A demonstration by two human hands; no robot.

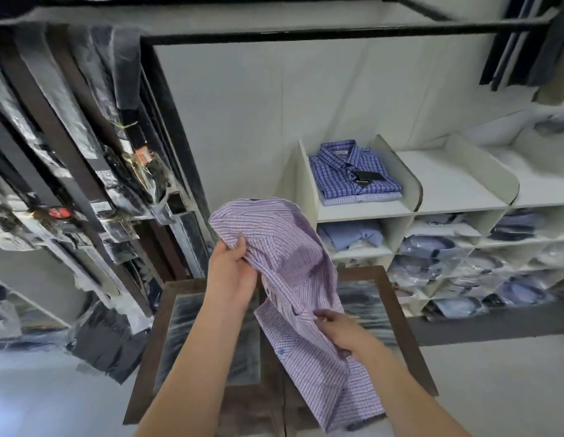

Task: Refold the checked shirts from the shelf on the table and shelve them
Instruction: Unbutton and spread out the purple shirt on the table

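Observation:
A pink-and-blue checked shirt point(287, 263) hangs unfolded in the air above the table point(397, 298), a dark wooden frame with a glass top. My left hand point(233, 272) grips the shirt near its upper part, thumb over the cloth. Lower down, my right hand point(340, 334) pinches the fabric by the button placket. On the white shelf point(365, 211) to the right lies a folded blue checked shirt point(353, 171) with a black tag, on top of a paler folded one.
The shelf's two compartments right of the blue shirt hold nothing. Lower cubbies point(463, 257) are packed with bagged shirts. Dark garments in plastic covers point(85, 152) hang on a rack to the left. Pale floor surrounds the table.

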